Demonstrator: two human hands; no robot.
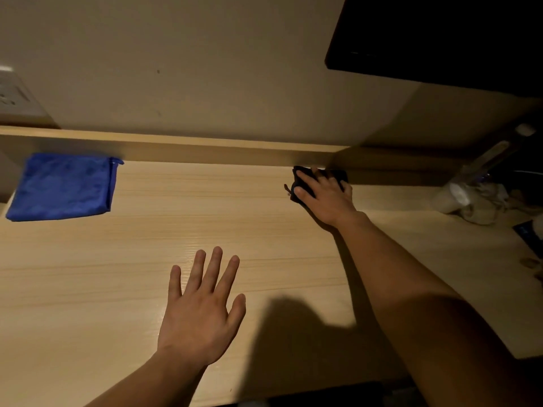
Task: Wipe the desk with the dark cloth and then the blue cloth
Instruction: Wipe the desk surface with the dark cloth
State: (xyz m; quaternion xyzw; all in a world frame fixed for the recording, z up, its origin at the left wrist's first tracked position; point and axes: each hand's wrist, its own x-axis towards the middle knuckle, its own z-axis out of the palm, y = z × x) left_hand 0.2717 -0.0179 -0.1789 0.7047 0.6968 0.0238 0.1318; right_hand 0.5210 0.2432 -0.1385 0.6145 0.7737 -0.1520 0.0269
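Observation:
The dark cloth (301, 175) lies bunched at the back of the light wooden desk (182, 207), against the raised back ledge. My right hand (326, 198) presses down on it with fingers curled over the cloth, hiding most of it. The blue cloth (63, 186) lies folded flat at the far left of the desk, untouched. My left hand (202, 306) rests flat on the desk near the front middle, fingers spread, holding nothing.
A raised wooden ledge (176, 148) runs along the back of the desk below a beige wall. A dark screen (440, 36) hangs at top right. Pale clutter and a bottle-like object (470, 198) sit at the far right. A wall socket (14, 95) is at left.

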